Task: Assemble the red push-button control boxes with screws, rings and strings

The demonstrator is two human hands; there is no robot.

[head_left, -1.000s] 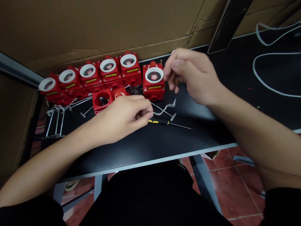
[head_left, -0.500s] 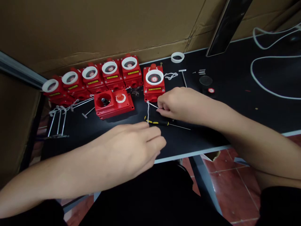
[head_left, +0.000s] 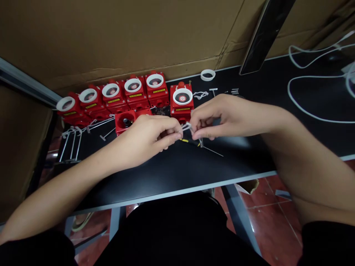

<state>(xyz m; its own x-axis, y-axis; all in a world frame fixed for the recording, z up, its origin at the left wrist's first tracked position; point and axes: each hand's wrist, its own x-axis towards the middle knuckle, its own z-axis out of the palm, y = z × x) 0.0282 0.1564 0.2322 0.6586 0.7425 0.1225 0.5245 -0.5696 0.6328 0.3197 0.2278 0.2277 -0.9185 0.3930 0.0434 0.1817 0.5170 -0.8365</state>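
Observation:
Over the black table [head_left: 194,173] my left hand [head_left: 149,136] and my right hand [head_left: 222,116] meet, both pinched on a short white string [head_left: 186,127] stretched between the fingertips. A thin metal pin hangs from the string under my right fingers. Just below the hands lies a slim screwdriver [head_left: 203,147] with a black and yellow handle. Behind them stands a red box with a white ring [head_left: 182,98]. An opened red box [head_left: 124,121] is partly hidden by my left hand.
A row of several red boxes with white rings [head_left: 116,96] lines the cardboard wall. Metal pins tied with string [head_left: 70,142] lie at the left. A loose white ring [head_left: 208,75], a string piece [head_left: 200,95] and screws [head_left: 234,91] lie behind. White cable [head_left: 305,107] loops at the right.
My left hand came back up from the table's front edge, and my right hand lifted off the table. Both now pinch the white string together between them.

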